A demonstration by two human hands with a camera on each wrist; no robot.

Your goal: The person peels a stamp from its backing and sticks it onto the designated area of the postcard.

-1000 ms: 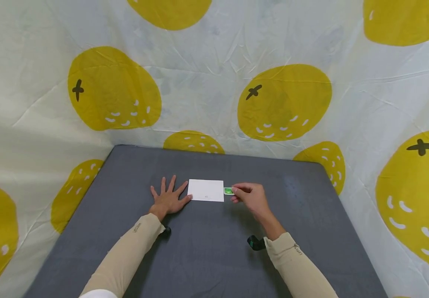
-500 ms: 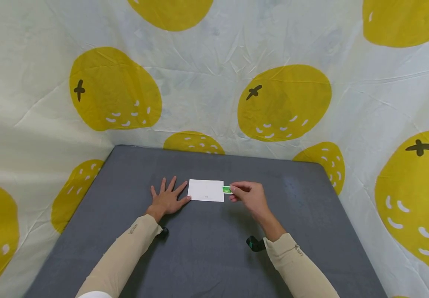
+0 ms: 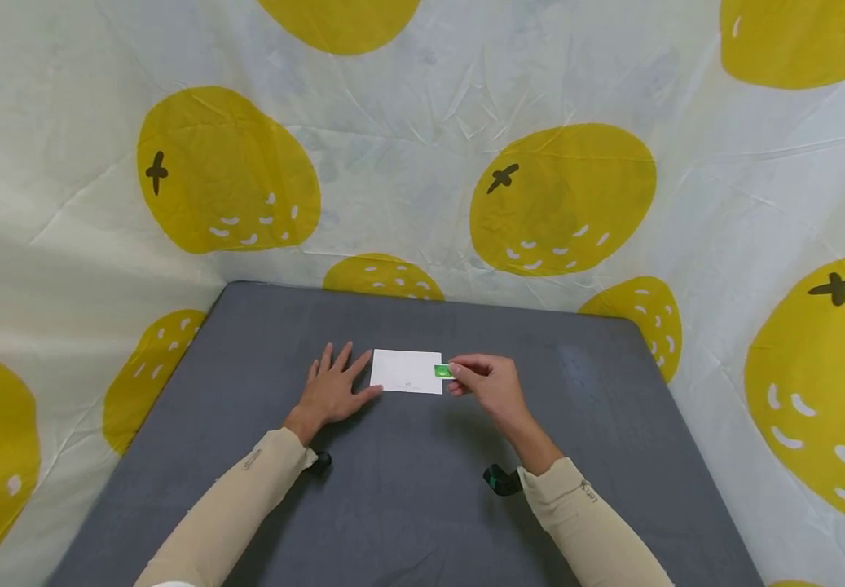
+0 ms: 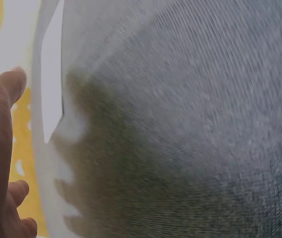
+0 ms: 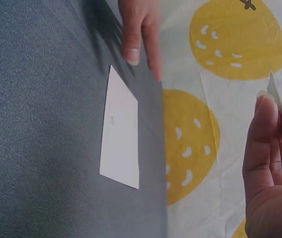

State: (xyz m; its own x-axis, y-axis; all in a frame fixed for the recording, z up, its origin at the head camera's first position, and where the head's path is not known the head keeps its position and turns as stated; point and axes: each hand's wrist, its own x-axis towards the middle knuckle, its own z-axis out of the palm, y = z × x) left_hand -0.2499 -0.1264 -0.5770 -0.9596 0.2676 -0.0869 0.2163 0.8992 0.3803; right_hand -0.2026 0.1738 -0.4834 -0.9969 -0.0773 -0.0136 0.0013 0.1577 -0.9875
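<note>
A white envelope (image 3: 403,377) with tiny print near its lower edge lies flat on the grey table. My right hand (image 3: 494,386) pinches a small green stamp with a white border (image 3: 442,372) between thumb and fingers. From the head, the stamp overlaps the envelope's right edge; in the right wrist view, the stamp (image 5: 273,91) is up off the envelope (image 5: 121,134). My left hand (image 3: 330,395) is at the envelope's left edge with fingers extended. In the left wrist view, a gap shows between its thumb (image 4: 14,83) and the envelope (image 4: 52,74).
The dark grey tabletop (image 3: 407,489) extends around the envelope on all sides. A pale cloth with yellow fruit prints (image 3: 393,179) hangs behind and beside the table. Black devices sit under both wrists, one below the right cuff (image 3: 501,479).
My right hand has moved slightly left, bringing the stamp from beside the envelope to over its right edge in the head view. My left hand's spread fingers have drawn closer together.
</note>
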